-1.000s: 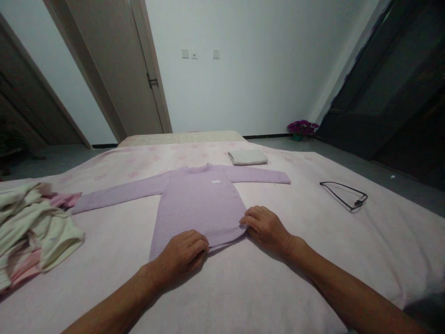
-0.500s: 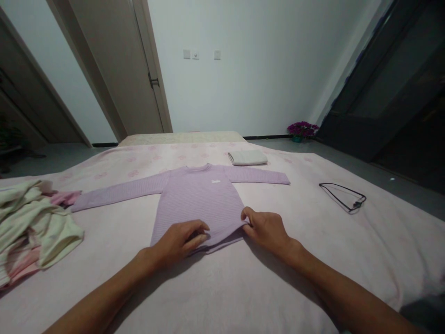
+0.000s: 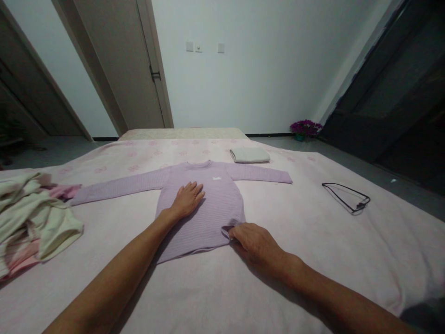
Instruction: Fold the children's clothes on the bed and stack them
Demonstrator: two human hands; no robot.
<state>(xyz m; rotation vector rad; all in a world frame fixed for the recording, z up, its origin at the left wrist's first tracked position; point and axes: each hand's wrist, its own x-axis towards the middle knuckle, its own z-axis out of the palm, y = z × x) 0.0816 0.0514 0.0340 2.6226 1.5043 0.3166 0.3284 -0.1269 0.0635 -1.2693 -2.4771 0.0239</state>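
Note:
A small lilac knit sweater (image 3: 208, 204) lies flat on the pink bedspread (image 3: 222, 287), sleeves spread to both sides, a white label on its chest. My left hand (image 3: 187, 198) rests flat on the sweater's chest, fingers stretched out and together. My right hand (image 3: 253, 240) is at the sweater's lower right hem corner, fingers curled and pinching the fabric there.
A heap of cream and pink clothes (image 3: 31, 222) lies at the left. A folded white cloth (image 3: 250, 155) sits beyond the sweater. A black wire hanger (image 3: 346, 196) lies to the right. Past the bed are a door (image 3: 118, 69), a wall and purple flowers (image 3: 305, 128).
My left hand let go of the hem and slid up onto the sweater's chest, now flat. My right hand stayed at the right hem corner, drawn slightly toward me.

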